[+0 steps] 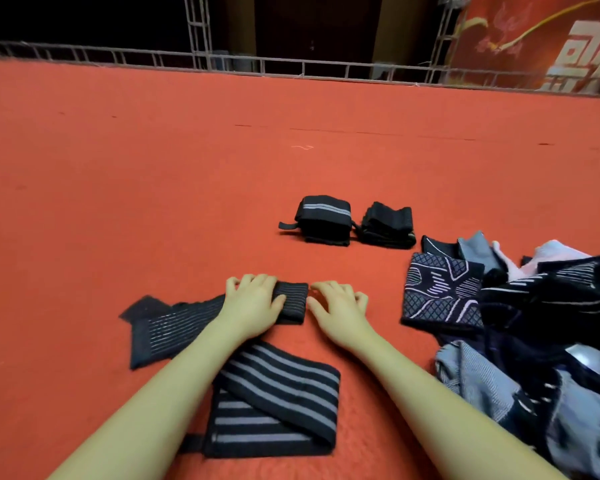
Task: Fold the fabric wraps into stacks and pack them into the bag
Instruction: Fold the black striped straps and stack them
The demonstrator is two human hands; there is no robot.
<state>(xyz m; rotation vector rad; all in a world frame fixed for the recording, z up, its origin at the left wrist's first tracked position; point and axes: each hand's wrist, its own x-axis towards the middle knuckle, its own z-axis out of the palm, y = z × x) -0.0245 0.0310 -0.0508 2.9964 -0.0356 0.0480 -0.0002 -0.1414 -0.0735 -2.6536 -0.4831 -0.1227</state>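
A long black wrap with thin grey lines (167, 327) lies on the red carpet, its right end folded over. My left hand (253, 299) presses flat on that folded end. My right hand (340, 304) rests beside the fold with fingers spread, fingertips at its edge. Nearer to me lies a black wrap with broad grey stripes (278, 403), loosely folded. Two folded stacks stand further off: a striped stack (323, 220) and a plain black stack (388, 225). No bag can be made out.
A heap of unfolded dark, grey and pink wraps (520, 317) fills the right side. Red carpet (153, 168) stretches ahead to a metal truss rail (291, 65) at the back, with a red banner (541, 43) at the far right.
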